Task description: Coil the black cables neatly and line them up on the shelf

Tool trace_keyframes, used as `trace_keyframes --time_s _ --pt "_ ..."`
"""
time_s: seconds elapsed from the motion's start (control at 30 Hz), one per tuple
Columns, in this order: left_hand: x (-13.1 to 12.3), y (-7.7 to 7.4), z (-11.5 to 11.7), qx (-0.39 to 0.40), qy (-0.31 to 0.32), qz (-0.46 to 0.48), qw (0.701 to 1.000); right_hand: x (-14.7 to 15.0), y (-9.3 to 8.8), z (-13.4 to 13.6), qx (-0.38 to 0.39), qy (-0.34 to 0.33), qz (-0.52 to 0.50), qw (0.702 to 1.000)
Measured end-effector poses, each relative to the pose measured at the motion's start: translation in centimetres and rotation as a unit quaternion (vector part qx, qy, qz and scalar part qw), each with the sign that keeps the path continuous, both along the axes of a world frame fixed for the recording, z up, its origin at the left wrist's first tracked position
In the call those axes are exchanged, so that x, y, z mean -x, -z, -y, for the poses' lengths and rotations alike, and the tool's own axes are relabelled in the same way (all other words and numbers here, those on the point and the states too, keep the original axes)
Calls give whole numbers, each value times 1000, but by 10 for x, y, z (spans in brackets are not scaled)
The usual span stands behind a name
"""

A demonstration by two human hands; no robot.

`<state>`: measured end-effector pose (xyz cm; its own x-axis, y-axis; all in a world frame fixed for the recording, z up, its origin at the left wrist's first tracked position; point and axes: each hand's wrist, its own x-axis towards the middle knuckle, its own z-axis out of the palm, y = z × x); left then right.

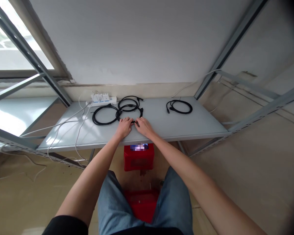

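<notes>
Both hands are at the near edge of a coiled black cable (141, 113) lying on the grey shelf (161, 125). My left hand (124, 127) has its fingers curled over the cable on the coil's near left side. Close beside it, my right hand (143, 126) pinches the same coil near its front, and a short dark piece shows between the two hands. A second cable coil (94, 118) touches it on the left. Behind it lies a third coil (127, 96), partly overlapped, with a plug end pointing right. The fingertips are partly hidden.
Another black cable coil (192, 108) lies to the right on the shelf. A white power strip (114, 100) with adapters stands at the back left, its white cords (81, 129) hanging over the front edge. Metal posts (212, 76) flank the shelf. A red stool (138, 161) is below.
</notes>
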<state>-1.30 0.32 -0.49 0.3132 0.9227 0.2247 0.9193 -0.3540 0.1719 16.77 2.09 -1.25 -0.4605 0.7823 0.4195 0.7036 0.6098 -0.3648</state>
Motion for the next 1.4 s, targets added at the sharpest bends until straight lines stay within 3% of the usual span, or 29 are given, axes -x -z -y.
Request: trace_keyframes --time_s 0.5,1.4 --pt "0 -2 2 -11 -6 12 1000 -1 -3 0 -21 -25 6 999" --pt "1 -4 2 -2 -10 12 1000 -1 3 -11 48 8 -74 996"
